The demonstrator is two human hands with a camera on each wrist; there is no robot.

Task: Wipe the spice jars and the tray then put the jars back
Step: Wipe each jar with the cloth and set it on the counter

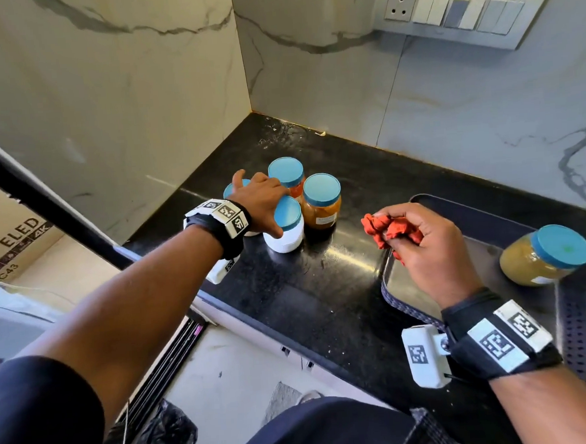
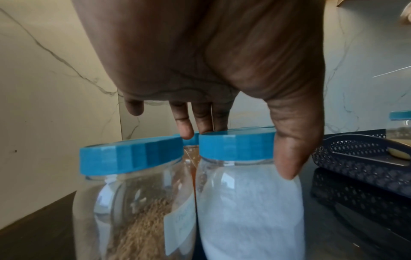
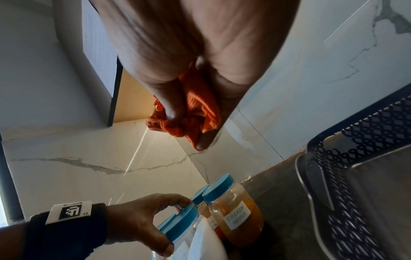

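Note:
Several blue-lidded spice jars stand clustered on the black counter. My left hand [image 1: 277,209] reaches over them and grips the lid of the white-powder jar [image 1: 284,237], thumb on the lid's side, fingers over its far edge; the left wrist view shows the same hold on that white-powder jar [image 2: 249,211]. A seed jar [image 2: 133,219] touches it on the left. The chicken masala jar [image 1: 321,203] and a red-spice jar [image 1: 287,176] stand behind. My right hand [image 1: 416,245] holds a crumpled orange cloth [image 1: 393,229] above the tray's left end. One yellow-brown jar [image 1: 541,258] stands in the dark perforated tray [image 1: 455,201].
Marble walls meet in a corner behind the jars. A switch panel [image 1: 460,9] is on the right wall. The counter's front edge runs diagonally below my arms. A cardboard box [image 1: 11,239] stands on the floor at left.

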